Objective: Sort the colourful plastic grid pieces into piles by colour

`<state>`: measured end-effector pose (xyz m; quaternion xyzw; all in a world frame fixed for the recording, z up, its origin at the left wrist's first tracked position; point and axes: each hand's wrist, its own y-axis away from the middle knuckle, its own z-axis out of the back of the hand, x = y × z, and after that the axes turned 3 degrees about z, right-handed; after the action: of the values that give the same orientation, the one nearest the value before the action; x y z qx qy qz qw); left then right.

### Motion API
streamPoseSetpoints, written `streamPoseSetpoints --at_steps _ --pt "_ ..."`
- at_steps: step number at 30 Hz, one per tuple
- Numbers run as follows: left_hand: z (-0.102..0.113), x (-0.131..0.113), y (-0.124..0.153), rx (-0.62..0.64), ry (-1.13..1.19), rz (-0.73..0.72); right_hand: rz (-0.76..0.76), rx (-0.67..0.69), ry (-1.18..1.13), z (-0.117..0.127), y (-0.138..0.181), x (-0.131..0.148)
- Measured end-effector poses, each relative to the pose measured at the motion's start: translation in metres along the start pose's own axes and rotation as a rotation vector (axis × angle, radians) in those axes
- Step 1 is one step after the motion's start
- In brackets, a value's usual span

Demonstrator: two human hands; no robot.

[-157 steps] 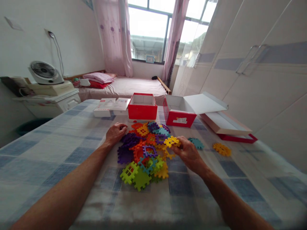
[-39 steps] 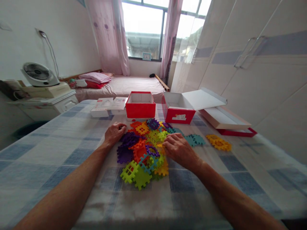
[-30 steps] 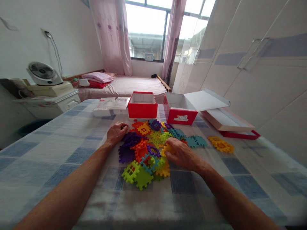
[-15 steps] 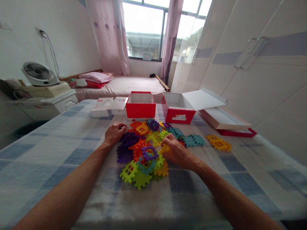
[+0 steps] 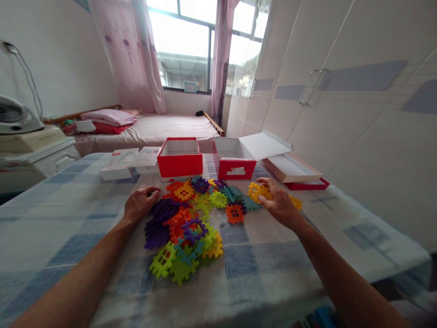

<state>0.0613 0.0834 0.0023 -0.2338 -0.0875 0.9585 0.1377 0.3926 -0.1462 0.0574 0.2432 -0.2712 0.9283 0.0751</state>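
Observation:
A mixed pile of notched plastic building tiles (image 5: 179, 221) in purple, orange, green, yellow and blue lies on the table. My right hand (image 5: 278, 202) pinches a yellow building tile (image 5: 258, 192) between thumb and fingers, right of the pile. Beneath and beyond that hand, another yellow tile (image 5: 295, 202) shows in part. An orange window tile (image 5: 235, 213) sits at the pile's right side, near a teal tile (image 5: 251, 203). At the pile's left edge, by the dark purple tiles (image 5: 157, 232), my left hand (image 5: 140, 202) rests with curled fingers; what they hold, if anything, is hidden.
Behind the pile stand an open red box (image 5: 180, 165) and a second red box (image 5: 235, 168) with its white flap out. A box lid (image 5: 293, 169) lies at the right, white boxes (image 5: 119, 165) at the left. A checked cloth (image 5: 273, 259) covers the table.
My right hand has moved from the pile to the right, carrying the yellow tile. My left hand stays beside the pile. The camera view has turned to the right.

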Motion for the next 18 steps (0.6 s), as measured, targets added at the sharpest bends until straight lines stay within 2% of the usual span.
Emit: streamPoseSetpoints --at_steps 4,7,9,11,13,14,16,18 --pt "0.000 0.000 0.000 -0.004 -0.003 -0.004 -0.318 -0.083 0.045 0.024 -0.009 -0.075" --pt "-0.001 0.000 -0.001 0.003 0.010 0.006 -0.390 -0.126 0.097 0.031 -0.014 -0.111" --pt "-0.001 0.000 -0.001 0.011 0.015 0.009 -0.383 -0.164 0.210 0.032 -0.013 -0.114" --pt "-0.001 -0.001 0.000 0.003 0.015 0.005 -0.312 -0.249 0.362 0.031 -0.009 -0.098" --pt "0.000 -0.002 0.001 -0.014 0.006 0.003 -0.188 -0.242 0.384 0.028 -0.001 -0.066" --pt "0.000 -0.003 0.001 -0.020 0.001 0.005 -0.122 -0.154 0.318 0.025 0.004 -0.046" --pt "0.000 -0.004 0.002 -0.026 -0.004 0.011 -0.036 0.157 0.098 0.016 0.017 -0.003" --pt "0.000 -0.005 0.002 -0.029 -0.004 0.016 0.078 0.427 -0.019 0.003 0.032 0.035"
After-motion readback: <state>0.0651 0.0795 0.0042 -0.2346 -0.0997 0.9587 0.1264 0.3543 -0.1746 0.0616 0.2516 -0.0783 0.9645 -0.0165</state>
